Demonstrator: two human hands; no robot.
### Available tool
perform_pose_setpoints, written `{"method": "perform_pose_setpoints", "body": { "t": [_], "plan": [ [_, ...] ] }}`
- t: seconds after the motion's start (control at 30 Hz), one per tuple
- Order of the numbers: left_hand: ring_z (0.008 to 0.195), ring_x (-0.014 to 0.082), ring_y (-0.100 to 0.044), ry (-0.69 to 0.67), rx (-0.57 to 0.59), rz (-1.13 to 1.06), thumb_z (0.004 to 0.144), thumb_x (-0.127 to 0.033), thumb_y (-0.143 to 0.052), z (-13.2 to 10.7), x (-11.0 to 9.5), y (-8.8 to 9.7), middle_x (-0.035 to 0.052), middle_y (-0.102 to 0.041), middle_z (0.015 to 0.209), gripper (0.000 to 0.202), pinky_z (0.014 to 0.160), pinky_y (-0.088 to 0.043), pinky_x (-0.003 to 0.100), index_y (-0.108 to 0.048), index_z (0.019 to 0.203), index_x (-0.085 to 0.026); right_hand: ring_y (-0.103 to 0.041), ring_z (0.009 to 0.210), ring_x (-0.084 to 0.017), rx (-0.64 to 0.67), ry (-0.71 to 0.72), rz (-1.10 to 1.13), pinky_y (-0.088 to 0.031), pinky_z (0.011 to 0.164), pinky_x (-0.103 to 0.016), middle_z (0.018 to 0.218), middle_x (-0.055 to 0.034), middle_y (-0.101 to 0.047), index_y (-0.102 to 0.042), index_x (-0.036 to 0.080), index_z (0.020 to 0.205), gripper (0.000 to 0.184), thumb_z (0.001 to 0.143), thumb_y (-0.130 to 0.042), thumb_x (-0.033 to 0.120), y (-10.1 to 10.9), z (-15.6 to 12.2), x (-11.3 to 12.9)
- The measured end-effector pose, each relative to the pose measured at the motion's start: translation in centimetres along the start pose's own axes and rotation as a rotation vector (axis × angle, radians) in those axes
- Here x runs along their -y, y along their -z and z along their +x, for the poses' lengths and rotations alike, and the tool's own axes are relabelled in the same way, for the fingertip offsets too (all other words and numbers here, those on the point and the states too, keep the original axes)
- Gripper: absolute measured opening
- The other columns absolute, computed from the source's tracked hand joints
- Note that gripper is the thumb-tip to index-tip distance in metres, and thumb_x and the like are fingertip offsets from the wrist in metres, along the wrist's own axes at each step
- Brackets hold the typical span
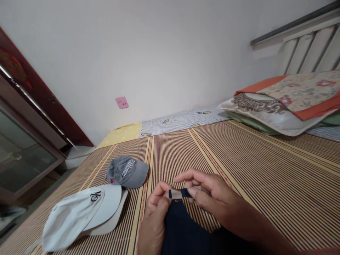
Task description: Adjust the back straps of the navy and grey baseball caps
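A dark navy cap [186, 230] is in front of me at the bottom of the view, its back opening showing the mat behind it. Across that opening runs a short strap [176, 194], navy at its ends with a pale section between. My left hand [158, 212] is closed, pinching the strap's left end between thumb and fingers. On the other side, my right hand [212, 189] pinches the strap's right end, its index finger raised and bent above. Much of the cap's lower part is cut off by the frame edge.
A white cap [71, 216] and a grey cap [124, 171] lie to the left on the striped bamboo mat [170, 152]. Stacked pillows [281, 99] are at the right by the radiator [313, 46]. A pink note [122, 102] is on the wall; a glass-fronted cabinet [21, 148] stands left.
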State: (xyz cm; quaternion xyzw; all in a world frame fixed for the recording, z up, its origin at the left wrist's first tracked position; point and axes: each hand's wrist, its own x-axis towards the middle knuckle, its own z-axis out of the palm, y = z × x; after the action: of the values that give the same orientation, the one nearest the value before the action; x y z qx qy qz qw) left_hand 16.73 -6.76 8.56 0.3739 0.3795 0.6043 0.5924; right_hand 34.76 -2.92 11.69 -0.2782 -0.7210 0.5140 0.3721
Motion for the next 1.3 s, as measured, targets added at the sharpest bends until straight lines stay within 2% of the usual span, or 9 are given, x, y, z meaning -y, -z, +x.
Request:
{"method": "perform_pose_setpoints", "body": {
  "t": [0.13,0.37,0.47,0.57,0.7,0.8,0.93,1.1,1.3],
  "plan": [
    [0.061,0.0110,-0.054,-0.031,0.039,-0.004,0.084,-0.030,-0.078,0.1,0.2,0.1,-0.0027,-0.063,0.070,0.020,0.062,-0.040,0.021,-0.061,0.078,-0.020,-0.050,0.067,-0.012,0.011,0.003,-0.025,-0.038,0.062,-0.026,0.076,0.0047,-0.056,-0.066,0.026,0.116,0.024,0.100,-0.048,0.023,0.0,-0.1,0.0],
    [0.061,0.0074,-0.049,0.014,0.007,-0.093,0.079,-0.038,-0.085,0.2,0.1,0.1,-0.0048,-0.060,0.070,0.030,0.061,-0.038,0.018,-0.060,0.079,-0.020,-0.063,0.088,-0.019,0.009,-0.011,-0.012,-0.046,0.073,-0.030,0.098,-0.0031,-0.070,-0.067,0.022,0.113,0.021,0.096,-0.058,0.030,0.7,-0.2,-0.5],
    [0.060,0.0061,-0.045,0.021,0.027,-0.101,0.077,-0.040,-0.086,0.2,0.1,0.0,-0.0055,-0.058,0.069,0.034,0.059,-0.034,0.017,-0.060,0.080,-0.020,-0.062,0.085,-0.018,0.012,-0.041,0.024,-0.045,0.072,-0.030,0.096,-0.0021,-0.070,-0.067,0.023,0.113,0.024,0.092,-0.066,0.034,1.0,-0.2,-0.8],
    [0.062,0.0072,-0.048,-0.003,0.028,-0.111,0.079,-0.040,-0.085,0.2,0.1,0.0,-0.0049,-0.059,0.072,0.032,0.062,-0.037,0.018,-0.060,0.083,-0.021,-0.059,0.078,-0.016,0.016,-0.076,-0.007,-0.043,0.068,-0.028,0.090,-0.0003,-0.069,-0.069,0.024,0.112,0.026,0.089,-0.071,0.036,1.5,-0.3,-1.0],
    [0.065,0.0099,-0.052,-0.010,0.024,-0.097,0.080,-0.038,-0.084,0.2,0.0,0.2,-0.0032,-0.060,0.076,0.030,0.063,-0.041,0.020,-0.060,0.085,-0.021,-0.053,0.070,-0.014,0.025,-0.104,-0.080,-0.038,0.062,-0.027,0.077,0.0025,-0.062,-0.073,0.023,0.103,0.019,0.087,-0.072,0.033,2.2,-0.5,-0.8],
    [0.064,0.0079,-0.051,0.005,0.046,-0.123,0.080,-0.035,-0.084,0.1,0.0,0.2,-0.0044,-0.058,0.074,0.028,0.062,-0.039,0.018,-0.061,0.084,-0.020,-0.047,0.063,-0.012,0.013,-0.108,-0.135,-0.033,0.058,-0.027,0.069,0.0042,-0.056,-0.075,0.023,0.097,0.014,0.088,-0.070,0.032,2.4,-0.5,-0.3],
    [0.062,0.0067,-0.048,0.007,0.074,-0.126,0.083,-0.034,-0.082,0.0,0.1,0.3,-0.0050,-0.058,0.070,0.024,0.059,-0.036,0.017,-0.061,0.085,-0.021,-0.050,0.068,-0.014,-0.025,-0.071,-0.155,-0.035,0.062,-0.028,0.073,0.0029,-0.061,-0.077,0.024,0.095,0.012,0.087,-0.070,0.029,2.1,-0.4,0.2],
    [0.060,0.0070,-0.050,-0.006,0.053,-0.096,0.084,-0.034,-0.081,0.0,0.2,0.4,-0.0050,-0.060,0.071,0.022,0.057,-0.036,0.019,-0.062,0.087,-0.022,-0.054,0.069,-0.014,-0.027,-0.062,-0.038,-0.040,0.063,-0.027,0.077,0.0014,-0.065,-0.074,0.021,0.094,0.012,0.086,-0.069,0.029,1.6,-0.2,0.1],
    [0.059,0.0064,-0.046,0.004,0.060,-0.075,0.078,-0.038,-0.086,0.0,0.5,0.3,-0.0057,-0.059,0.069,0.030,0.057,-0.034,0.018,-0.061,0.084,-0.022,-0.054,0.069,-0.014,-0.046,-0.027,-0.019,-0.040,0.062,-0.027,0.077,0.0011,-0.065,-0.073,0.020,0.093,0.012,0.084,-0.068,0.025,1.4,-0.1,-0.2]
  ]
}}
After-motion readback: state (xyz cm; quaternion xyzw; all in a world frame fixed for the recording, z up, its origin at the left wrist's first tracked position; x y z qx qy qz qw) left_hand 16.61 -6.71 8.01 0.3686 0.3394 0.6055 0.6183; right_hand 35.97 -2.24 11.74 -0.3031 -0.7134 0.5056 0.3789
